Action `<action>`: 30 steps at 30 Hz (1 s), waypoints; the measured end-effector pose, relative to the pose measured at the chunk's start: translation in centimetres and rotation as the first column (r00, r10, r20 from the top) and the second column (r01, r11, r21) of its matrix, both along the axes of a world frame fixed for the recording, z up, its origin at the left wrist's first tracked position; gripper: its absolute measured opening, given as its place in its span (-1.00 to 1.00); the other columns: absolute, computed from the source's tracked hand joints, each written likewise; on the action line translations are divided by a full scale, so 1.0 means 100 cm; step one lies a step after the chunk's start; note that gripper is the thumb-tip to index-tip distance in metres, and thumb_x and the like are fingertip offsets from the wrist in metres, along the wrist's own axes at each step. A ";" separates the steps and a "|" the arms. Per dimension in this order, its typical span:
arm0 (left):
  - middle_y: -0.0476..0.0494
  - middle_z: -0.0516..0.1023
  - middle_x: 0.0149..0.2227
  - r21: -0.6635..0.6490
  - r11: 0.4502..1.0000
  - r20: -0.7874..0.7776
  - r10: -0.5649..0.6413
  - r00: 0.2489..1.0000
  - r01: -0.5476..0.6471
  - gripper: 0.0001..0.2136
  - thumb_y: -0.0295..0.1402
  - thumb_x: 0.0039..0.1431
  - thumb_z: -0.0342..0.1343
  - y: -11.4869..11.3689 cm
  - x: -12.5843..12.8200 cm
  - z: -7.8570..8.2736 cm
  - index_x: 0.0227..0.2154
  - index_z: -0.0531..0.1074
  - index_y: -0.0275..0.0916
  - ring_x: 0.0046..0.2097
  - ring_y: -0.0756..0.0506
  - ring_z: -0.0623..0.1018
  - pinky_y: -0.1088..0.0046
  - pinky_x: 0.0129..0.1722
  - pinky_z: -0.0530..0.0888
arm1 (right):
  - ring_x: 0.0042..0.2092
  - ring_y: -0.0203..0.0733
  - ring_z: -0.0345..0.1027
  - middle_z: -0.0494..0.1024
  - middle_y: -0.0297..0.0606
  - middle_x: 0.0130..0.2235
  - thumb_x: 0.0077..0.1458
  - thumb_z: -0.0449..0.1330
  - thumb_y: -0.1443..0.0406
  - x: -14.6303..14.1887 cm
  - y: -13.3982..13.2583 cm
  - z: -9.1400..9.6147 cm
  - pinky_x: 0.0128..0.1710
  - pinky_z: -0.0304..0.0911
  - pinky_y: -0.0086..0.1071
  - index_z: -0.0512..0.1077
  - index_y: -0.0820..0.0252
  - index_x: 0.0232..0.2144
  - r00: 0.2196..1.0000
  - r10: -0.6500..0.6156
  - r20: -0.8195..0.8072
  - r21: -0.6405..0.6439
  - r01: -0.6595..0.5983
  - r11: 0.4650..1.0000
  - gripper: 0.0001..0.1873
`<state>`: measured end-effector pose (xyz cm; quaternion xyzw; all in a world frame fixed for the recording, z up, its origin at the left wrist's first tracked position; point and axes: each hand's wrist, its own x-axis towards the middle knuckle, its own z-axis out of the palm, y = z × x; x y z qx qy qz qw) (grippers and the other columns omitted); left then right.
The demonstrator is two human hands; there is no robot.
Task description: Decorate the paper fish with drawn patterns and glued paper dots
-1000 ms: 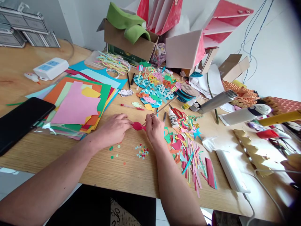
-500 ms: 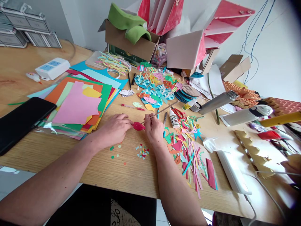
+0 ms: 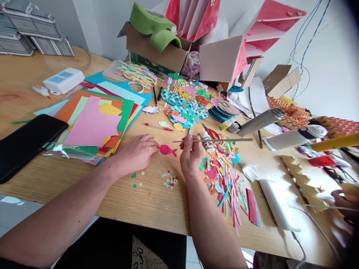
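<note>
A dark pink paper fish lies on the wooden table, its tail pointing right. My left hand rests on the tabletop, and its fingertips hold the fish at the head end. A thin wooden stick is pinched between the thumb and fingers of my right hand. The stick lies nearly level, its left tip just above the fish's tail and apart from it. In front of the fish are tiny paper triangles in a small heap and several paper dots.
Coloured paper sheets are stacked at left beside a black phone. Decorated paper fish lie behind my hands. At right are a glue bottle, red-handled scissors, paper scraps and a metal flask.
My right hand has shifted right, off the fish, uncovering its tail. The stick has swung from slanting away to nearly level, pointing right. My left hand stays put.
</note>
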<state>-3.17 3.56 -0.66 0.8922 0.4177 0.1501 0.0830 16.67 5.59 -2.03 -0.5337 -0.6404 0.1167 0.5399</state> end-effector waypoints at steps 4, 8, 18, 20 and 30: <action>-0.17 0.56 -0.01 -0.014 1.000 0.010 -0.003 1.000 0.003 -0.62 -0.67 0.04 0.02 0.002 -0.001 0.000 -0.12 0.53 -0.27 0.12 -0.21 0.38 0.16 0.18 0.37 | -0.58 -0.34 0.28 0.35 -0.43 -0.58 0.32 -0.07 -0.01 0.002 0.000 0.008 -0.54 0.21 -0.44 0.30 0.13 -0.42 0.960 -0.119 -0.255 0.048 0.136 0.990 -0.58; -0.21 0.52 0.01 -0.016 1.000 0.024 -0.005 1.000 0.005 -0.61 -0.68 0.02 0.02 0.004 -0.002 -0.002 -0.10 0.52 -0.27 0.14 -0.22 0.37 0.14 0.19 0.37 | -0.60 -0.37 0.20 0.28 -0.48 -0.61 0.28 -0.02 -0.03 0.004 0.007 0.012 -0.58 0.17 -0.47 0.27 0.13 -0.44 0.905 -0.130 -0.405 0.058 0.167 0.984 -0.58; -0.18 0.57 -0.08 -0.052 0.999 0.055 -0.003 0.998 0.006 -0.60 -0.66 0.02 0.01 0.007 -0.003 -0.002 -0.12 0.55 -0.27 0.08 -0.16 0.43 0.21 0.16 0.39 | -0.60 -0.39 0.19 0.26 -0.52 -0.57 0.25 0.04 0.03 0.005 0.010 0.012 -0.59 0.18 -0.48 0.25 0.11 -0.37 0.887 -0.109 -0.448 0.076 0.159 0.984 -0.70; -0.16 0.58 -0.10 -0.064 0.998 0.074 0.003 0.997 0.002 -0.62 -0.66 0.02 -0.01 0.008 -0.003 -0.001 -0.15 0.56 -0.28 0.07 -0.16 0.44 0.24 0.15 0.40 | -0.60 -0.40 0.20 0.26 -0.52 -0.56 0.23 0.06 0.05 0.005 0.011 0.011 -0.59 0.18 -0.48 0.25 0.12 -0.37 0.878 -0.095 -0.470 0.079 0.149 0.986 -0.71; -0.11 0.62 -0.16 -0.091 0.995 0.199 0.062 0.978 -0.044 -0.66 -0.69 -0.05 -0.02 0.011 -0.004 0.001 -0.35 0.57 -0.24 -0.01 -0.11 0.53 0.28 0.10 0.46 | -0.58 -0.38 0.25 0.33 -0.51 -0.57 0.16 0.13 0.02 0.002 0.013 0.009 -0.58 0.20 -0.48 0.26 0.12 -0.38 0.874 -0.013 -0.486 0.029 0.031 0.999 -0.68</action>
